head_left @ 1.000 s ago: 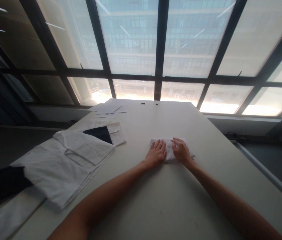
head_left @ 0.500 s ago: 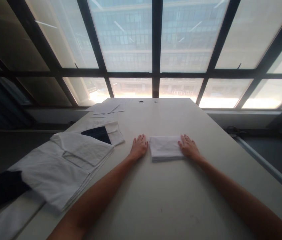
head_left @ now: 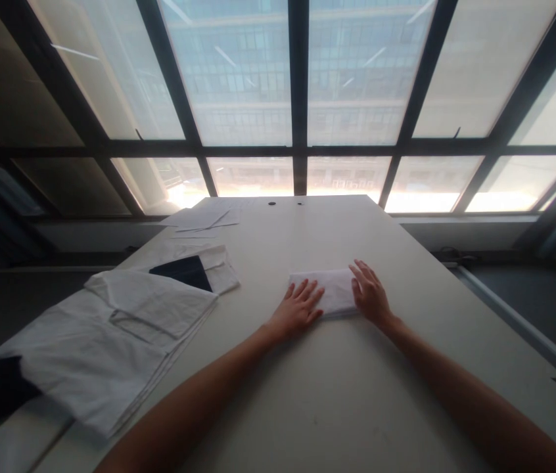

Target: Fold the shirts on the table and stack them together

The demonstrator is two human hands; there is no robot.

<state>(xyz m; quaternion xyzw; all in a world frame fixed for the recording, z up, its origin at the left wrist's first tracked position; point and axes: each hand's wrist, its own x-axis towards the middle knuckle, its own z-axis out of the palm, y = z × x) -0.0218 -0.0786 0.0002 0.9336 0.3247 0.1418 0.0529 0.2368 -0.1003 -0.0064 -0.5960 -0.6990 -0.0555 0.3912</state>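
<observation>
Left hand (head_left: 298, 307) flat, fingers spread, tips on the near-left corner of the cloth (head_left: 334, 293). Right hand (head_left: 369, 293) flat on its right edge; neither grips. Cloth: white, folded, rectangular, mid-table (head_left: 307, 394). Left: stacked white fabric (head_left: 110, 328), creased. Far: papers (head_left: 204, 218).

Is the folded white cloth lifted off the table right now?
No, the cloth lies flat on the table, with the left hand and right hand resting on its ends.
</observation>
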